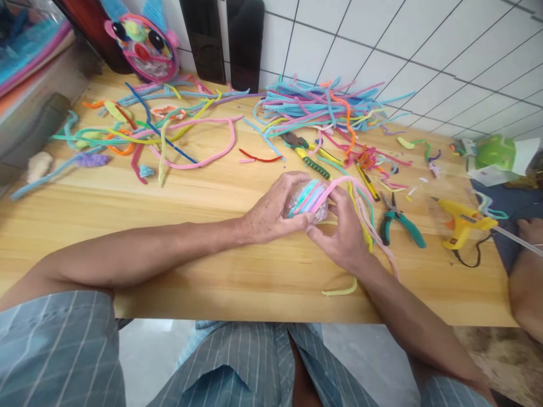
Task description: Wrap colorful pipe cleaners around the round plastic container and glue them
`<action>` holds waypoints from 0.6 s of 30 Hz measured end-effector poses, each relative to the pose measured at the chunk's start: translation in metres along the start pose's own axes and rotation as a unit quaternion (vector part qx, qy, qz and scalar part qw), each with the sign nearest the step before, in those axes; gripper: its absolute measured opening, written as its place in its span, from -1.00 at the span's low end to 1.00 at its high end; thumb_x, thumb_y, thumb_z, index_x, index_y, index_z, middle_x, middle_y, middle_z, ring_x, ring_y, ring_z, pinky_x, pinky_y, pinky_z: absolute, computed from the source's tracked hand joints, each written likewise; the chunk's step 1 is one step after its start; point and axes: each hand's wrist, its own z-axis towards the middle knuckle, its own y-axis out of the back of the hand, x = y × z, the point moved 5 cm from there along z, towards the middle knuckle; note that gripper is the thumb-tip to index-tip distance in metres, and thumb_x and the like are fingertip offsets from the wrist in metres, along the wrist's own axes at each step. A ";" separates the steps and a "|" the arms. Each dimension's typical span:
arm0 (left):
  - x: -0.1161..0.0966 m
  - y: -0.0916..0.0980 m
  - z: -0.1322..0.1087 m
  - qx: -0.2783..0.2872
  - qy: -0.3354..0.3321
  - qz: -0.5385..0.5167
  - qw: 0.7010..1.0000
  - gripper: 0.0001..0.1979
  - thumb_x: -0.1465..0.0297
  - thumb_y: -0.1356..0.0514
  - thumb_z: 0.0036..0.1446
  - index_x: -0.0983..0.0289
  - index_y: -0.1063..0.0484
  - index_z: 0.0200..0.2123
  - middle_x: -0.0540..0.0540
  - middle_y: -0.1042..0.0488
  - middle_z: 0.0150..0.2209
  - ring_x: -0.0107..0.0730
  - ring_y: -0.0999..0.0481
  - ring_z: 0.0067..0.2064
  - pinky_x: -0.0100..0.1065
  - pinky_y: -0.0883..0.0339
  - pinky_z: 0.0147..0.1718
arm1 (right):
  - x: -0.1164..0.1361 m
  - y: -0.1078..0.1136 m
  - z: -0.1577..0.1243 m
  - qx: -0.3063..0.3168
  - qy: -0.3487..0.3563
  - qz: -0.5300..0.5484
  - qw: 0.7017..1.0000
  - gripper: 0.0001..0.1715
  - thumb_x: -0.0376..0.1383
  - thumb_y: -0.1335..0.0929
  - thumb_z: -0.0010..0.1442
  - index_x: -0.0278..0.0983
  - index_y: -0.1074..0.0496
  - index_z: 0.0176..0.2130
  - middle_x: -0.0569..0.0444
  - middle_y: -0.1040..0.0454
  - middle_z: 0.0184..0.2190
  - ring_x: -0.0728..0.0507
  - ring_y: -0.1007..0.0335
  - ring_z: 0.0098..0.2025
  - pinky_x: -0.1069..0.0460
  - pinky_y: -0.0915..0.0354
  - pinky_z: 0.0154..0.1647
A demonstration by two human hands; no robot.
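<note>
Above the wooden table (203, 277), my left hand (275, 209) is closed around a small rounded clear piece (306, 199) striped with turquoise, pink and lilac pipe cleaners. On its other side, my right hand (343, 232) grips the same piece with thumb and fingers. A pink pipe cleaner (343, 181) curves out from the piece over the right fingers. Yellow, green and pale pink pipe cleaners (370, 217) trail past that hand. Nearby lie yellow-and-black pliers (302, 151) and teal-handled pliers (399, 220). The piece's underside is hidden by my hands.
A yellow glue gun (462, 223) with a glue stick lies at right, near another person's arm (526, 277). A pipe-cleaner pile (314, 107) rests by the tiled wall. Loose pipe cleaners (139, 138) spread across the left. A decorated face figure (146, 48) stands behind them.
</note>
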 end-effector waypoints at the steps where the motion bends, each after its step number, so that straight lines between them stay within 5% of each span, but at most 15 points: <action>1: -0.001 0.000 0.000 0.000 -0.009 0.007 1.000 -0.25 0.05 -0.40 0.34 0.18 -0.23 0.42 0.35 -0.39 0.36 0.09 -0.48 0.41 0.09 -0.43 0.41 | -0.001 -0.001 -0.001 -0.004 0.002 -0.001 1.000 -0.03 -0.26 -0.54 0.28 -0.07 -0.17 0.52 -0.25 -0.36 0.47 -0.48 -0.35 0.52 -0.47 -0.59 0.32; 18: -0.008 0.006 -0.003 0.010 0.007 0.048 0.999 -0.26 0.02 -0.39 0.39 0.10 -0.21 0.45 0.30 -0.38 0.40 -0.01 -0.48 0.42 0.06 -0.47 0.43 | -0.002 0.001 0.004 0.022 -0.029 0.007 0.999 -0.03 -0.16 -0.52 0.29 -0.11 -0.15 0.52 -0.26 -0.34 0.51 -0.44 -0.28 0.58 -0.46 -0.43 0.50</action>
